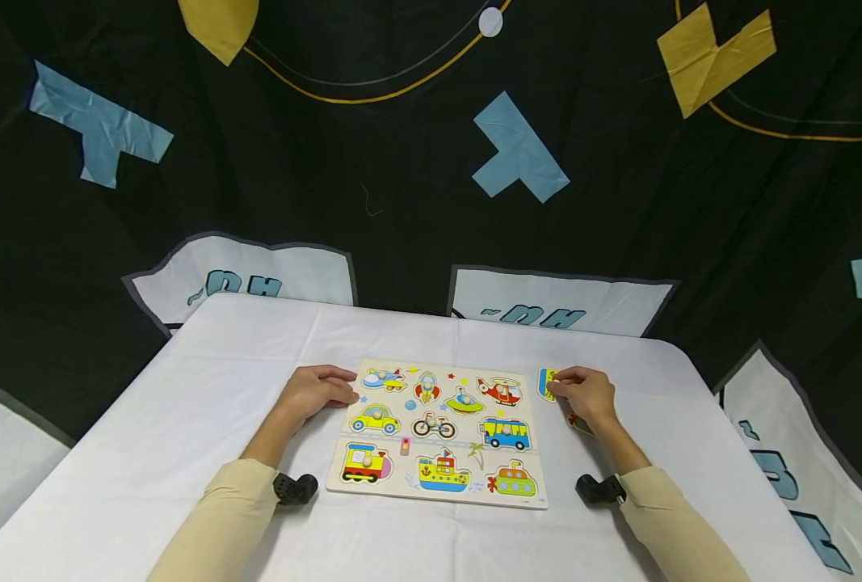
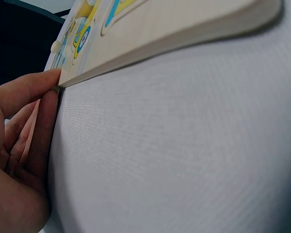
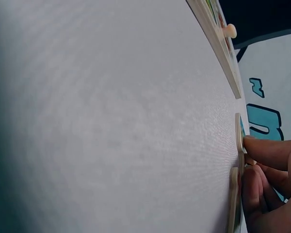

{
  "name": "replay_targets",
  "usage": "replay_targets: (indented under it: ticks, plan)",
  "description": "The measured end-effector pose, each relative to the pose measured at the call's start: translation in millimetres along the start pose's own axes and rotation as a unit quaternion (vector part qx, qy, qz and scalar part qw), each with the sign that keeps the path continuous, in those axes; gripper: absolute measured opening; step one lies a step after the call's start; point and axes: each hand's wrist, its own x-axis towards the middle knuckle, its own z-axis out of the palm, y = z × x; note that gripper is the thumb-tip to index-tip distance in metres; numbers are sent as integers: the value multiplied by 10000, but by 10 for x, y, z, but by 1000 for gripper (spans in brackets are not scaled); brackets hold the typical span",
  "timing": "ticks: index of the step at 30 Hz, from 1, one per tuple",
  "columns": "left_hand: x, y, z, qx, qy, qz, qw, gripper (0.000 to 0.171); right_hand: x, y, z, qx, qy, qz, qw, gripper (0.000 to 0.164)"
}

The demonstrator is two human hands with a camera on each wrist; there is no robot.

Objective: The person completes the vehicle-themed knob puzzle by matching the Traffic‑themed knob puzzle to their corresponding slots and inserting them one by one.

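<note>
A pale wooden puzzle board (image 1: 410, 420) with vehicle pictures lies flat on the white table. At its upper left edge is my left hand (image 1: 317, 391), where thumb and index finger pinch the edge (image 2: 136, 60) in the left wrist view. Right of the board, my right hand (image 1: 583, 394) holds a blue and yellow puzzle piece (image 1: 545, 385). Thumb and finger close on the piece's small knob (image 3: 250, 160) in the right wrist view. Beneath that hand lies a second puzzle piece (image 1: 579, 423), green and red, partly covered. Whether the held piece touches the table, I cannot tell.
The board shows a train (image 1: 365, 464), a bus (image 1: 505, 434), a helicopter (image 1: 499, 391) and several other vehicles. A white cloth covers the table (image 1: 249, 372). Behind it hangs a black curtain (image 1: 372, 162) with blue and yellow shapes.
</note>
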Motion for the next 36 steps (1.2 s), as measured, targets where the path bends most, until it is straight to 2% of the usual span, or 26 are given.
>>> replay_targets:
  ticks: [9, 14, 28, 36]
  plan:
    - [-11, 5, -2, -55, -34, -15, 10000, 41, 0, -42, -12, -171, -48, 344, 9993, 25]
    - [-3, 6, -8, -36, -22, -15, 10000, 41, -9, -71, -67, -7, -138, 367, 9992, 23]
    - [6, -4, 0, 18, 17, -75, 10000, 43, -147, -349, -208, -33, -746, 133, 9971, 25]
    - [-3, 14, -9, 39, 13, -90, 10000, 43, -300, -557, -137, -15, -1225, -436, 9915, 21]
